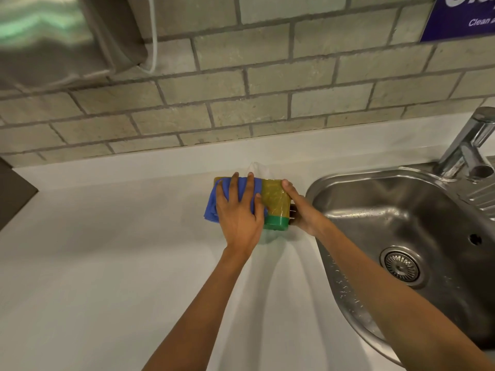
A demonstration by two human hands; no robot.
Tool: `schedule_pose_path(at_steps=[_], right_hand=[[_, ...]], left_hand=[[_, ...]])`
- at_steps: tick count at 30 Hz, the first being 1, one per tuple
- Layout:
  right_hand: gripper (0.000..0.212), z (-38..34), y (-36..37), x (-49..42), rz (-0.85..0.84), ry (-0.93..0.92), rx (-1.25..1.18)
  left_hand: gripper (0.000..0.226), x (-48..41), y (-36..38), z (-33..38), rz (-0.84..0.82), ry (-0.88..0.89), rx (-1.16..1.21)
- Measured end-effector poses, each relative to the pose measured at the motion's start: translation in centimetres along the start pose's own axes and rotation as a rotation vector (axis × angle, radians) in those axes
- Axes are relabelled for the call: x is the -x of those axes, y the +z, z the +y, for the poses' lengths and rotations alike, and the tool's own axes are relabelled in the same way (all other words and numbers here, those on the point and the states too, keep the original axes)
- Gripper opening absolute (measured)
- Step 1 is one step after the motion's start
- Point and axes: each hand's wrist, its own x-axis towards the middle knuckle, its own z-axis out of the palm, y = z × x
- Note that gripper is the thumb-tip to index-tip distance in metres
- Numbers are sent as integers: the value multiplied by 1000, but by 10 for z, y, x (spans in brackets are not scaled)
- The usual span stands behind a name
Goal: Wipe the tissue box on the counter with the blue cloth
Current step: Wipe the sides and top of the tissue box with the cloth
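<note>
Head view looks down on a white table (107, 263) with a steel sink (401, 210) at its right end. Just left of the sink's rim stands the tissue box (276, 207), yellow-green with a green base band, a white tissue (257, 168) poking up behind it. Left hand (238, 212) lies flat with fingers spread, pressing the blue cloth (214, 202) against the box's top and left side. Right hand (300, 210) clasps the box's right end, thumb on top. Behind runs a grey brick wall (267, 89).
</note>
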Motion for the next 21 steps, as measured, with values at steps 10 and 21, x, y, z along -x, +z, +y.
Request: schedule_pose_path(at_steps=[10, 21], right_hand=[[92, 2, -3, -5, 26, -1, 55], [99, 1, -6, -8, 53, -14, 87]], left_hand=[[47, 15, -6, -31, 43, 166, -28], [46, 31, 4, -18, 32, 393, -57]])
